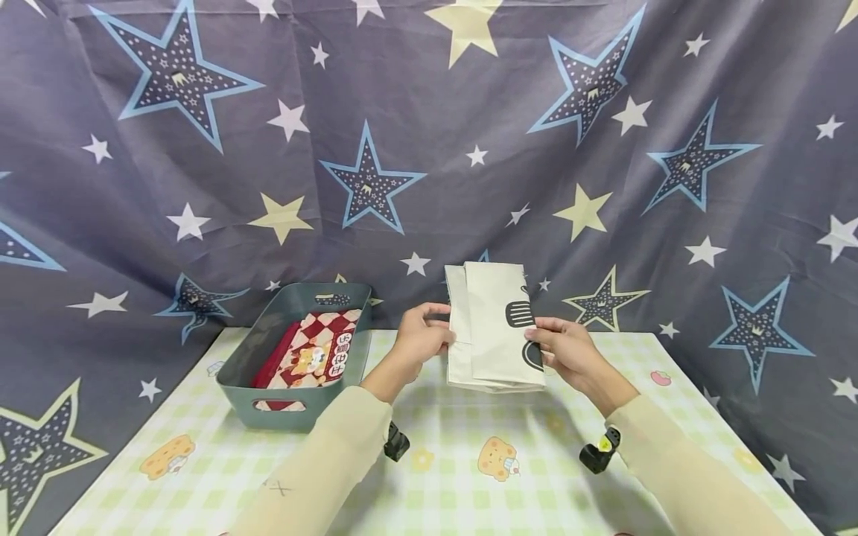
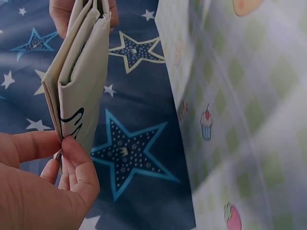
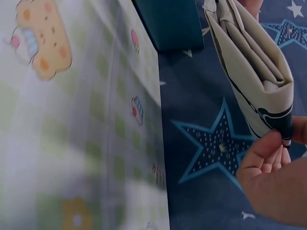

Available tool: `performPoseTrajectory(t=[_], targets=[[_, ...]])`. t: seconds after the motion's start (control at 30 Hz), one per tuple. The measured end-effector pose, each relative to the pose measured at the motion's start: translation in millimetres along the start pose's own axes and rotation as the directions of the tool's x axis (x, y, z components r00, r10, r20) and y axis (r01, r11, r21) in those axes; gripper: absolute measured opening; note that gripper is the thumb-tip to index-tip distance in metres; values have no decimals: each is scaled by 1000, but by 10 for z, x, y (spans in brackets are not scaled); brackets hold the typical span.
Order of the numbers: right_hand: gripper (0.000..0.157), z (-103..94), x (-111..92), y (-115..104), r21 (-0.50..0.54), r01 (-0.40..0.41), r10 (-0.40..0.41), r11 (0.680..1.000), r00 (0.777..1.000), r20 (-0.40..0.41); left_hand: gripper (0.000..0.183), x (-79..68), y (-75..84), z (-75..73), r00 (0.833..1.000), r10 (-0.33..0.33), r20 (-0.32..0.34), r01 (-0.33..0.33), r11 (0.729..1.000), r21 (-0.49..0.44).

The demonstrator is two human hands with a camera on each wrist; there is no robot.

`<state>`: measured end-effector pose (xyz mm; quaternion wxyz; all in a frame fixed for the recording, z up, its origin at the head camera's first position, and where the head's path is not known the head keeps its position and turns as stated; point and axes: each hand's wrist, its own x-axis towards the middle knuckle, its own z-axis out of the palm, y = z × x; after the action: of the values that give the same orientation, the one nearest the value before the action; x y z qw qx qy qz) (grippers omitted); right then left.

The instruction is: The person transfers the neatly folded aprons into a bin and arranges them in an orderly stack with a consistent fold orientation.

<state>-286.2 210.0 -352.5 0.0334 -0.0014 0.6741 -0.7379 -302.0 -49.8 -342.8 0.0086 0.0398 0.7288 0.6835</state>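
A folded cream cloth bundle point(image 1: 496, 327) with black printed shapes hangs upright above the table, between my two hands. My left hand point(image 1: 422, 339) pinches its left edge between thumb and fingers. On the opposite edge, my right hand point(image 1: 566, 350) pinches it the same way, thumb in front. The left wrist view shows several stacked layers in the folded cloth point(image 2: 84, 81), with the left hand point(image 2: 53, 177) at its near edge. In the right wrist view, the right hand point(image 3: 276, 172) grips a corner of the folded cloth point(image 3: 259, 72). What the bundle opens into cannot be told.
A grey-green plastic basket point(image 1: 231, 372) stands at the table's left, holding a folded red-and-cream checked cloth point(image 1: 315, 353) with a cartoon print. The green checked tablecloth point(image 1: 456, 484) covers the table. Behind it hangs a dark starry curtain point(image 1: 429, 97).
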Motion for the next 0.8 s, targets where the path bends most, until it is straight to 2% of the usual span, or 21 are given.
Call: performPoseTrajectory(t=[0.1,0.37,0.8], targets=[[51,101,6,-15,4,6,-6,1000,1000,9,48,-22,16,-103,1000,5,-18,-5,1000,16],[42,378,50,-11,64,13,-15,998,1000,19,48,-103,40,-391,997,56,-53,-53,996,66],[41,937,75,-8,87,21,-25,996,998,51,47,-290,57,-971,994,103,-39,-96,985,146]])
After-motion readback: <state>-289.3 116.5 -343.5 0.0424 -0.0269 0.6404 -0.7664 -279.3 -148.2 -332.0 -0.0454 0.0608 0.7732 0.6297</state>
